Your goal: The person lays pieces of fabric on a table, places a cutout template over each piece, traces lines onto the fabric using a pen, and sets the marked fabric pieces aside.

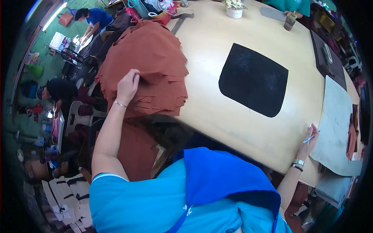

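On the left of the table lies a tall, uneven pile of reddish-brown sheets [155,50]. My left hand [129,83] is at the pile's near left part, its fingers pinched on the raised edge of the top sheet. A black panel [254,79] with rounded near corners lies flat on the pale table [206,93], between my hands. At the table's near right edge, my right hand [309,140] holds a blue and white pen [309,138], beside a large grey-green sheet [336,124].
At the back stand a white flower pot [234,12], a dark bottle [290,21] and a red basket [165,18]. A metal tool [182,23] lies behind the pile. A person in blue [99,18] bends at the far left; another person's hand is near the bottle.
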{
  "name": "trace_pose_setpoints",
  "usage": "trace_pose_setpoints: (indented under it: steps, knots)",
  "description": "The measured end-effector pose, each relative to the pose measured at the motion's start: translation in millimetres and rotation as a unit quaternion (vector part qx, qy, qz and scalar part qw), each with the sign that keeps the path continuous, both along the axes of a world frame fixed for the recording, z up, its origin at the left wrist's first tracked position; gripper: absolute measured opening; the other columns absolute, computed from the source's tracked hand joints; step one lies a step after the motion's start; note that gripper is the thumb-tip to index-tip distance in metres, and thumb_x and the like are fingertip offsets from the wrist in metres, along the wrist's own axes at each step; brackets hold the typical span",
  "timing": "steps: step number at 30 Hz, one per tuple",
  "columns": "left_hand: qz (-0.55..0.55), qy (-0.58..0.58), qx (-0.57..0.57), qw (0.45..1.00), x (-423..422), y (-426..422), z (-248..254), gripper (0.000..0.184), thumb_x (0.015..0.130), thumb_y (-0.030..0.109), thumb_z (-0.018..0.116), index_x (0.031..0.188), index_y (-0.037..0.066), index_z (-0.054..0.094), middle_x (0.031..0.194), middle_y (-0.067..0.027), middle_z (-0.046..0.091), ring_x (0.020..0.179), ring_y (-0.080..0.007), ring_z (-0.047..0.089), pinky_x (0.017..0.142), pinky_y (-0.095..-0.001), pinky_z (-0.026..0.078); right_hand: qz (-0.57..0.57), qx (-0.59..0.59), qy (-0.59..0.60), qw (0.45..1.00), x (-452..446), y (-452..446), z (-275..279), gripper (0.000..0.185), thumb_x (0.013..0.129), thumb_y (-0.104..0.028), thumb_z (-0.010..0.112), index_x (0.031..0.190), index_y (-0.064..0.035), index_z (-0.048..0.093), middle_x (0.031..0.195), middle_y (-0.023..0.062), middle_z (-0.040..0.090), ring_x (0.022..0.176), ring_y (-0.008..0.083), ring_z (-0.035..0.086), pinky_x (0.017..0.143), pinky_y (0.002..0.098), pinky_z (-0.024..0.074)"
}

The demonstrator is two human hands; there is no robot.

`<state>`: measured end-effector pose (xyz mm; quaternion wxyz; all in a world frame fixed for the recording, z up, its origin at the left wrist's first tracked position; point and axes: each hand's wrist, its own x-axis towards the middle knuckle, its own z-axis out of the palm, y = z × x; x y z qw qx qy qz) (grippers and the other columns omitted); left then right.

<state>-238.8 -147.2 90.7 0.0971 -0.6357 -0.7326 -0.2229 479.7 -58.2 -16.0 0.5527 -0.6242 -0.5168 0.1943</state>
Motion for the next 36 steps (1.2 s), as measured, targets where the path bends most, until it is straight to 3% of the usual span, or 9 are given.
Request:
trace_pose_setpoints:
  steps: [6, 8, 10, 12, 17, 23, 26, 31, 36]
  knots:
    - [-0.034, -0.051, 0.201, 0.978, 50.2, 73.0, 30.4, 0.014, 0.099, 0.020, 0.053, 0.102, 0.007, 0.057, 0.081, -0.0182, 0.065, 0.075, -0.0390, 0.065, 0.064, -0.0465, 0.049, -0.023, 0.031, -0.013, 0.999, -2.6, -3.3, 1.6, 0.033, 0.103, -0.025, 0.044, 0.122, -0.0014, 0.057, 0.121, 0.0090, 0.057, 0.116, 0.0188, 0.053, 0.102, 0.0311, 0.0396]
    - [-0.127, -0.036, 0.226, 0.965, 99.7, 106.6, 38.5, 0.012, 0.098, 0.018, 0.057, 0.101, 0.006, 0.057, 0.080, -0.0167, 0.065, 0.070, -0.0367, 0.066, 0.059, -0.0430, 0.050, 0.073, 0.012, 0.263, 0.962, -29.2, -2.5, 16.4, 0.048, 0.104, -0.040, 0.035, 0.118, -0.0015, 0.061, 0.130, 0.0130, 0.057, 0.118, 0.0243, 0.054, 0.106, 0.0393, 0.0392]
    - [-0.220, -0.104, 0.218, 0.945, 176.5, 124.5, 43.3, 0.011, 0.096, 0.017, 0.060, 0.095, 0.006, 0.059, 0.080, -0.0147, 0.064, 0.066, -0.0327, 0.065, 0.058, -0.0396, 0.051, 0.174, 0.077, 0.077, 0.979, -94.6, -8.2, 41.7, 0.033, 0.092, -0.011, 0.063, 0.124, -0.0041, 0.056, 0.131, 0.0140, 0.058, 0.124, 0.0260, 0.054, 0.103, 0.0401, 0.0447]
    - [-0.291, -0.189, 0.134, 0.928, 254.5, 119.2, 49.5, 0.007, 0.094, 0.011, 0.063, 0.092, 0.004, 0.060, 0.076, -0.0110, 0.061, 0.058, -0.0189, 0.058, 0.057, -0.0314, 0.049, 0.220, 0.229, -0.138, 0.938, -155.1, -7.8, 89.4, 0.069, 0.069, -0.011, 0.086, 0.129, -0.0060, 0.052, 0.135, 0.0193, 0.055, 0.121, 0.0352, 0.057, 0.100, 0.0418, 0.0475]
    - [-0.514, -0.236, 0.030, 0.824, 350.2, 73.1, 35.2, 0.012, 0.084, 0.007, 0.071, 0.091, 0.006, 0.062, 0.078, -0.0115, 0.063, 0.064, -0.0283, 0.064, 0.060, -0.0342, 0.052, 0.210, 0.230, -0.264, 0.913, -190.0, 5.3, 108.8, 0.049, 0.077, -0.024, 0.077, 0.122, -0.0140, 0.060, 0.134, 0.0147, 0.057, 0.124, 0.0334, 0.055, 0.107, 0.0499, 0.0387]
    - [-0.378, -0.102, 0.034, 0.920, 303.5, 55.4, 42.8, 0.023, 0.075, 0.000, 0.068, 0.095, 0.010, 0.063, 0.082, -0.0083, 0.064, 0.075, -0.0290, 0.066, 0.063, -0.0375, 0.052, 0.217, 0.211, -0.284, 0.910, -133.8, -4.8, 142.3, 0.029, 0.074, -0.003, 0.064, 0.101, -0.0117, 0.069, 0.085, 0.0078, 0.071, 0.079, 0.0256, 0.068, 0.086, 0.0401, 0.0513]
    - [-0.332, -0.106, -0.002, 0.937, 270.9, 41.9, 66.1, 0.028, 0.072, -0.004, 0.063, 0.097, 0.009, 0.064, 0.085, -0.0105, 0.067, 0.080, -0.0315, 0.066, 0.069, -0.0395, 0.053, 0.204, 0.208, -0.298, 0.909, -109.3, -23.4, 180.0, 0.032, 0.069, 0.003, 0.065, 0.098, -0.0084, 0.070, 0.085, 0.0096, 0.071, 0.078, 0.0287, 0.068, 0.075, 0.0376, 0.0521]
    - [-0.344, -0.239, -0.049, 0.907, 231.9, 16.8, 136.7, 0.025, 0.071, -0.007, 0.066, 0.093, 0.005, 0.069, 0.086, -0.0110, 0.069, 0.082, -0.0271, 0.069, 0.071, -0.0334, 0.053, 0.258, 0.102, -0.280, 0.919, -73.6, -67.1, 250.8, 0.030, 0.071, 0.004, 0.066, 0.100, -0.0048, 0.070, 0.083, 0.0104, 0.071, 0.072, 0.0223, 0.069, 0.063, 0.0323, 0.0521]
    - [-0.440, -0.362, -0.097, 0.816, 180.8, 7.6, 203.5, 0.009, 0.072, 0.009, 0.076, 0.078, 0.003, 0.072, 0.068, -0.0082, 0.069, 0.064, -0.0173, 0.068, 0.059, -0.0254, 0.050, 0.356, 0.158, -0.045, 0.920, -65.3, -103.8, 306.3, 0.016, 0.076, -0.006, 0.066, 0.090, 0.0016, 0.069, 0.078, 0.0092, 0.069, 0.074, 0.0198, 0.068, 0.065, 0.0316, 0.0538]
